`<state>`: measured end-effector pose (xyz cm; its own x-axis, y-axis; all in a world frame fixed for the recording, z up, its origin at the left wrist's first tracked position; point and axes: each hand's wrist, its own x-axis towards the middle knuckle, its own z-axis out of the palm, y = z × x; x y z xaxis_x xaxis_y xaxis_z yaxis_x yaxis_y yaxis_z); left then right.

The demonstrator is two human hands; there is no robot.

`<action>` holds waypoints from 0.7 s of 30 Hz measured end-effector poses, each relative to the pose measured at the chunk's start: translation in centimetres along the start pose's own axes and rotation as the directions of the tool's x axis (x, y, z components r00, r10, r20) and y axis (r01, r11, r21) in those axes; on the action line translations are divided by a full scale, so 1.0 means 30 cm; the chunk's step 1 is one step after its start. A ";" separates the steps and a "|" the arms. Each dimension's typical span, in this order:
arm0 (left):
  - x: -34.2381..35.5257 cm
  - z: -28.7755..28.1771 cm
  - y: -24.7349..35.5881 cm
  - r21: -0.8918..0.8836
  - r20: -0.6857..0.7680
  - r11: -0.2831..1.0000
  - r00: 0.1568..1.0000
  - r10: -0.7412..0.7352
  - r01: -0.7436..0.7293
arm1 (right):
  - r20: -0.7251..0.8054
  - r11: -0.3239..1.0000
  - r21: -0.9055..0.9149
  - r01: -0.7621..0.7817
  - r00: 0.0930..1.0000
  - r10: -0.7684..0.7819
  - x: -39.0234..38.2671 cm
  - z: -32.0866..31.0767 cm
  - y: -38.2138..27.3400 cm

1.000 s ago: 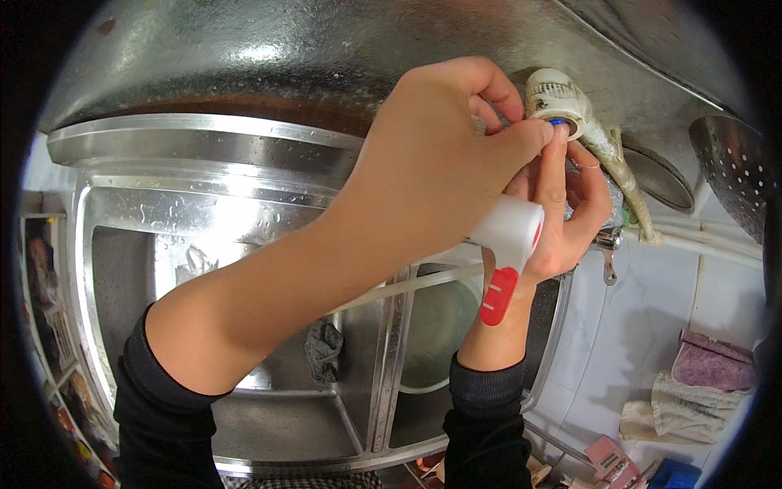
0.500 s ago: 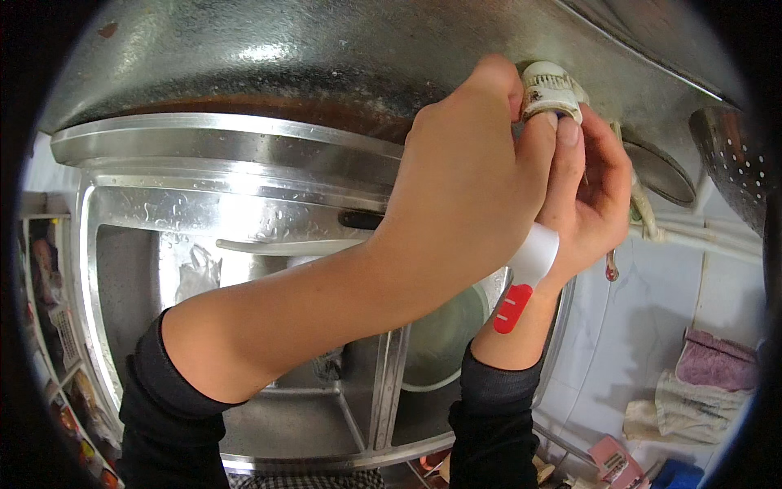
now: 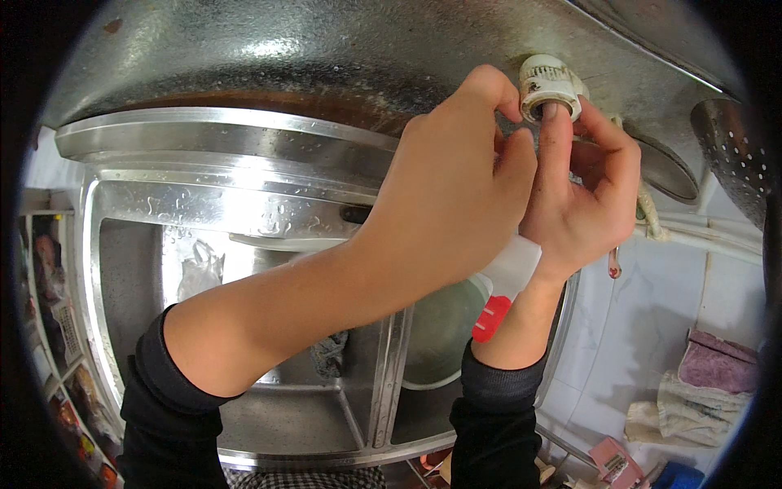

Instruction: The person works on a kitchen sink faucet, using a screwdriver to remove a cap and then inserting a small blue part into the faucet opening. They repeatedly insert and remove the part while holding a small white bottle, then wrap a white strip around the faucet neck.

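A white ribbed tap fitting [image 3: 550, 81] sticks out from the steel surface at the upper right. My left hand [image 3: 456, 191] reaches across from the lower left, its fingertips pinched at the left side of the fitting. Beside it, my right hand [image 3: 582, 200] has its thumb and fingers closed around the fitting's lower end. A white tool with a red end [image 3: 503, 285] pokes down from the right palm, between the two wrists. Its working end is hidden inside the hands.
Below lies a steel double sink [image 3: 163, 212] with a dark rag [image 3: 327, 359], a crumpled plastic bag [image 3: 199, 273] and a round basin [image 3: 440, 334]. A perforated metal strainer [image 3: 737, 155] hangs at right. Folded cloths [image 3: 700, 391] lie lower right, shelves [image 3: 49, 310] at left.
Both hands rose and closed in on the fitting, and the view tilted with them. The fitting's blue tip, visible before, is now covered by fingers.
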<state>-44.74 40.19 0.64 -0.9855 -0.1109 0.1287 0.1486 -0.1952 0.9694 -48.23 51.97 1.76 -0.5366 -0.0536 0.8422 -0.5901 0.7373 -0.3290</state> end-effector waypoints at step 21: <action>-0.143 -0.095 -0.005 -0.011 0.065 0.987 0.985 -0.162 0.163 | 0.161 0.744 0.432 -0.509 0.856 0.492 0.002 -0.003 -0.063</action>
<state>-40.31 37.92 -0.66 -0.9998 -0.0142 -0.0166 -0.0130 -0.2218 0.9750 -47.08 50.63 2.49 -0.8466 0.2081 0.4899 -0.4267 0.2847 -0.8584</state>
